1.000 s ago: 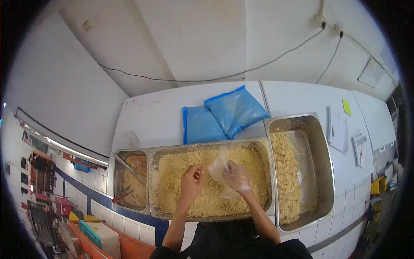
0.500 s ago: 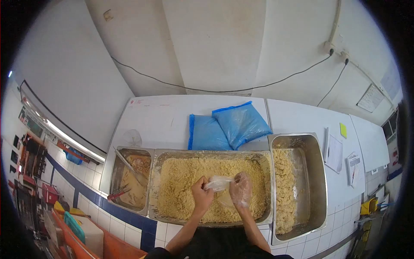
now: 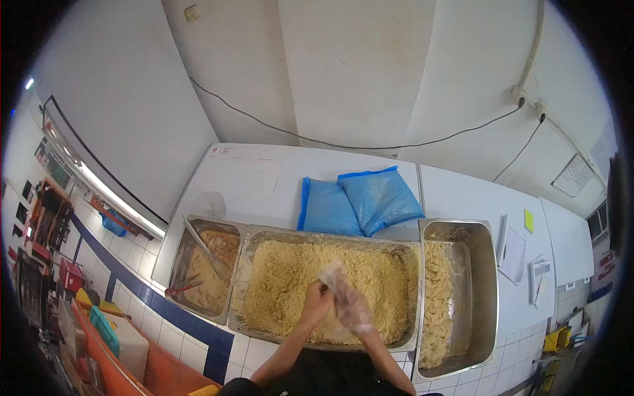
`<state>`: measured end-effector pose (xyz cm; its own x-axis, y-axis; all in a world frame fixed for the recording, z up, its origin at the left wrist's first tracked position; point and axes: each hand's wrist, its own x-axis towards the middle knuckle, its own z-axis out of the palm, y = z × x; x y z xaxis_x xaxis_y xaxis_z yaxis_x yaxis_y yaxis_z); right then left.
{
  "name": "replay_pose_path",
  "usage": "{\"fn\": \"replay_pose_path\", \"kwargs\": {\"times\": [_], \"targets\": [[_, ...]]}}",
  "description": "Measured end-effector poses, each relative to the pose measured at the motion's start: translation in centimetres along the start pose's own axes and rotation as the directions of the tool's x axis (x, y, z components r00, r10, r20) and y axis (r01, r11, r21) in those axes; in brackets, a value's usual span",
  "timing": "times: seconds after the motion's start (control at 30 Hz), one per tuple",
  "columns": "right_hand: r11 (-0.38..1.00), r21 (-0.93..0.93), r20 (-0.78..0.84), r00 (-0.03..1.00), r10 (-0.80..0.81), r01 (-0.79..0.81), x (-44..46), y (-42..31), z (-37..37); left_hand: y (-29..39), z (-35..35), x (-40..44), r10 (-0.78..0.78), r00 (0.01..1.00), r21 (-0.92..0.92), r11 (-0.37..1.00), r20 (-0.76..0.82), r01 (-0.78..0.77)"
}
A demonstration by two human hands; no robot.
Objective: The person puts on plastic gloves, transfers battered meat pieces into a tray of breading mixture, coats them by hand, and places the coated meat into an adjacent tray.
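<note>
My left hand (image 3: 317,304) is bare, its fingers closed at the edge of a thin clear plastic glove (image 3: 331,272). My right hand (image 3: 353,307) wears a clear plastic glove and presses close beside the left, its fingers around the same crumpled plastic. Where one glove ends and the other begins is hard to see. Both hands are above a large metal tray (image 3: 241,290) filled with pale yellow crumbly mix (image 3: 281,280). The hands touch each other, and the mix lies below them.
Left, a smaller metal pan (image 3: 231,264) holds brownish batter, metal tongs (image 3: 201,244) and a red-handled utensil (image 3: 183,287). Right, a deep metal tray (image 3: 490,297) contains more crumbly mix. Behind lie two blue bags (image 3: 381,198). Papers (image 3: 512,254) and a calculator-like device (image 3: 540,269) sit farther right.
My hands have come together; the plastic stretched between them is now bunched above them. My right hand has turned and shifted left. The whole view has shifted slightly.
</note>
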<state>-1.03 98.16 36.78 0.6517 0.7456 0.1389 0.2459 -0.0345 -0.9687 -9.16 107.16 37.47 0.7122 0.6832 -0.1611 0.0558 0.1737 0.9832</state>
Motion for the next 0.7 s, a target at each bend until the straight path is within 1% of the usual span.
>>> {"fn": "replay_pose_path", "kwargs": {"times": [0.03, 0.07, 0.13, 0.17, 0.2, 0.23, 0.27, 0.3, 0.33, 0.37, 0.4, 0.43, 0.47, 0.5, 0.53, 0.57, 0.63, 0.67, 0.7], "targets": [[0.992, 0.109, 0.022, 0.997, -0.069, 0.066, -0.4, 0.1, 0.5, -0.8, 0.0, 0.9, -0.113, 0.994, -0.154, 0.982, 0.010, 0.113], [0.980, -0.082, 0.013, 0.984, -0.179, 0.180, -0.9, -1.2, 0.0, 0.2, 0.5, 0.8, -0.110, 0.994, -0.161, 0.981, 0.008, 0.110], [0.918, -0.272, 0.029, 0.956, -0.291, 0.288, -1.0, -1.9, -0.7, 2.6, 1.7, 0.0, -0.203, 0.979, -0.390, 0.902, -0.010, 0.183], [0.957, -0.283, -0.138, 0.985, -0.102, 0.059, -1.0, -1.9, -0.9, 2.3, 2.0, -0.2, -0.202, 0.979, -0.394, 0.901, -0.011, 0.182], [0.952, -0.255, -0.303, 0.949, 0.089, -0.171, -0.9, -1.9, -1.0, 1.7, 2.3, -0.3, -0.187, 0.982, -0.433, 0.887, -0.012, 0.163], [0.951, -0.258, -0.299, 0.950, 0.088, -0.169, -0.7, -2.0, -1.2, 1.1, 2.4, -0.4, -0.172, 0.985, -0.471, 0.870, -0.014, 0.145], [0.901, -0.387, -0.215, 0.970, 0.117, -0.195, -0.6, -2.1, -1.3, 0.2, 2.4, -0.3, -0.175, 0.984, -0.475, 0.868, -0.017, 0.146], [0.836, -0.511, -0.131, 0.979, 0.154, -0.200, -0.6, -2.1, -1.3, -0.3, 2.2, 0.0, -0.217, 0.974, -0.521, 0.826, 0.059, 0.215], [0.837, -0.512, -0.121, 0.981, 0.153, -0.194, -1.0, -1.8, -0.9, -0.7, 2.0, 0.1, -0.252, 0.958, -0.560, 0.779, 0.135, 0.283], [0.873, -0.484, -0.069, 0.997, 0.027, -0.057, -1.6, -1.3, -0.3, -1.1, 1.8, 0.2, -0.250, 0.960, -0.563, 0.779, 0.126, 0.277], [0.890, -0.449, -0.025, 0.994, -0.108, 0.085, -1.7, -1.2, 0.1, -0.5, 1.5, 0.6, -0.189, 0.960, -0.586, 0.762, 0.205, 0.275], [0.889, -0.448, -0.020, 0.993, -0.114, 0.093, -1.9, -1.3, 0.0, 0.1, 1.4, 0.9, -0.125, 0.951, -0.608, 0.744, 0.282, 0.277], [0.863, -0.489, 0.057, 0.992, -0.110, 0.123, -2.1, -1.5, -0.4, 0.7, 1.2, 1.0, -0.120, 0.953, -0.611, 0.744, 0.277, 0.271], [0.835, -0.527, 0.133, 0.986, -0.101, 0.156, -2.3, -1.5, -0.8, 1.8, 1.0, 0.8, -0.139, 0.937, -0.661, 0.676, 0.320, 0.326], [0.835, -0.525, 0.143, 0.984, -0.107, 0.167, -2.7, 0.0, -0.9, 2.4, 0.8, 0.6, -0.154, 0.921, -0.704, 0.603, 0.359, 0.375], [0.926, -0.360, 0.113, 0.990, -0.082, 0.118, -3.0, 2.6, -0.7, 2.1, 0.6, 0.7, -0.150, 0.929, -0.713, 0.603, 0.339, 0.357], [0.909, -0.402, 0.053, 0.994, -0.097, 0.110, -2.0, 0.1, -0.6, 0.6, 0.2, 0.9, -0.091, 0.908, -0.676, 0.638, 0.410, 0.369], [0.784, -0.603, 0.027, 0.986, -0.166, 0.148, -0.5, -4.4, -0.8, -0.5, -0.3, 1.2, -0.092, 0.932, -0.698, 0.638, 0.351, 0.325], [0.794, -0.578, 0.088, 0.981, -0.172, 0.190, 0.7, -5.4, -0.8, -1.9, -0.5, 1.9, -0.209, 0.894, -0.648, 0.626, 0.396, 0.434]]}}
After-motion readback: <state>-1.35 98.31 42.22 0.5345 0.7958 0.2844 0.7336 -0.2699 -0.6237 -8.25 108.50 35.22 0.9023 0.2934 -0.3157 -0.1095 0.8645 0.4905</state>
